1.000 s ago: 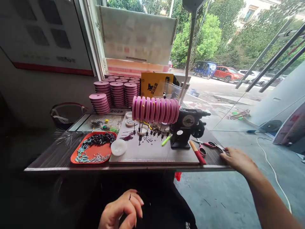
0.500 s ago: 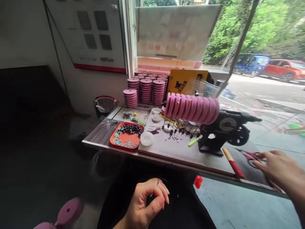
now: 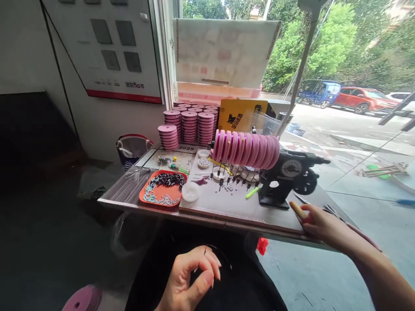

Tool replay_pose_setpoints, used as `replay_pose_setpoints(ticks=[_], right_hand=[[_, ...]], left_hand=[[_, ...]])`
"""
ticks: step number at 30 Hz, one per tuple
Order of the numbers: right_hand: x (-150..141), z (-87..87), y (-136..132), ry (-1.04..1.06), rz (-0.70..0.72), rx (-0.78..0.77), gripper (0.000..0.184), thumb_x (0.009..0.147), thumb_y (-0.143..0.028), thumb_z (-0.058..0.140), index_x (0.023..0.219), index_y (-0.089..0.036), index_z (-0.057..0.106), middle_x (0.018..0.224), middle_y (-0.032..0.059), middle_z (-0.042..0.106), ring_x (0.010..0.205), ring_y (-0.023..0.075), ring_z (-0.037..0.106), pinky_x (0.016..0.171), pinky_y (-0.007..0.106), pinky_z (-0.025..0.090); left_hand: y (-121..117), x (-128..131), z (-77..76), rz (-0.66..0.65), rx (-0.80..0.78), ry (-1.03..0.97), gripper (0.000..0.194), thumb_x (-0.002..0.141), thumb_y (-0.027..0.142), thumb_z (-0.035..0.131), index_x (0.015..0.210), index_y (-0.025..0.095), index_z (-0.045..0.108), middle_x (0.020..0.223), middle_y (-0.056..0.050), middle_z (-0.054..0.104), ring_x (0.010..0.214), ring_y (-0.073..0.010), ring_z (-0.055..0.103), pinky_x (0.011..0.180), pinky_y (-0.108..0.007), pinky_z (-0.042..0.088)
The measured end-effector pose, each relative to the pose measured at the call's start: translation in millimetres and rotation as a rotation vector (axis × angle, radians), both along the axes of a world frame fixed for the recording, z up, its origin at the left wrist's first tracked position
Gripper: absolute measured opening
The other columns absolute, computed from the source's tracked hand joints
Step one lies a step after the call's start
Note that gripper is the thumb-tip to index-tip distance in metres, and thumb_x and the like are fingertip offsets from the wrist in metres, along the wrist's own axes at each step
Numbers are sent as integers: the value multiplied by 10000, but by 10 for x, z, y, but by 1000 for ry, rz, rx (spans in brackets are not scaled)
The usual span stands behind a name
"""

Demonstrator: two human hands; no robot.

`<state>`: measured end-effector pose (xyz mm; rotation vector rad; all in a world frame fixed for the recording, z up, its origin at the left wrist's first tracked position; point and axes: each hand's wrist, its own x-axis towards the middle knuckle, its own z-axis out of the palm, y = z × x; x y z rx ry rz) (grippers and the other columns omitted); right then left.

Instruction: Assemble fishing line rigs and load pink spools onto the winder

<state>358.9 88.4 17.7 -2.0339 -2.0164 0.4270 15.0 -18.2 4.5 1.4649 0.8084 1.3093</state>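
Observation:
My right hand is closed around a short stick with a pale wooden end, at the table's front right; its red part is hidden under my fingers. Scissors lie just behind that hand, partly covered by it. Over my lap, my left hand is curled with thumb and fingers close together. A thin dark mark or strand shows on one finger, and whatever it may hold is too small to make out. A black cranked stand carries a row of pink foam spools left of my right hand.
An orange tray holds dark and pale small pieces. Near it are a white round lid, a dish of beads and a green marker-like stick. Stacked pink spools and a yellow box stand behind.
My right hand has let go of the scissors, moved left and taken hold of the wooden and red stick. My left hand keeps its curled pose. The view has shifted slightly right.

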Motion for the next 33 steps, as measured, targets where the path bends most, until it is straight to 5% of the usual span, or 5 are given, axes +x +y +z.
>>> replay_pose_setpoints(ticks=[3, 10, 15, 20, 33], right_hand=[[-210, 183, -285, -128, -25, 280, 171, 784, -294, 364, 851, -242, 513, 770, 85, 578, 622, 268, 588, 496, 347, 412], [-1794, 687, -540, -340, 750, 738, 338, 705, -32, 441, 1009, -154, 523, 739, 86, 570, 634, 256, 531, 553, 350, 404], [-1831, 891, -331, -89, 1015, 413, 175, 771, -79, 529, 861, -228, 547, 684, -19, 555, 572, 162, 511, 547, 261, 393], [-1795, 900, -281, 353, 878, 125, 239, 952, -262, 349, 827, -197, 543, 704, -28, 595, 616, 111, 560, 528, 173, 406], [-2186, 512, -131, -293, 581, 387, 325, 923, -294, 429, 681, -184, 616, 596, 33, 659, 526, 183, 627, 462, 217, 333]], left_hand=[[-25, 2, 3, 27, 36, 52, 243, 808, 301, 486, 604, 176, 523, 619, -54, 569, 686, -198, 553, 766, -369, 397], [43, -183, 503, 51, 397, 715, 146, 661, 85, 545, 562, 192, 536, 545, -23, 525, 581, -163, 455, 746, -360, 372], [491, -175, 797, -142, -45, 73, 210, 644, 209, 458, 462, 204, 354, 461, 24, 312, 470, -124, 306, 494, -283, 283], [431, 88, 376, 168, 222, 71, 186, 620, 153, 525, 532, 196, 367, 571, 10, 413, 585, -143, 378, 583, -280, 310], [114, 291, 204, 377, -155, 374, 136, 633, 198, 529, 642, 203, 393, 633, 23, 391, 597, -137, 362, 586, -259, 312]])
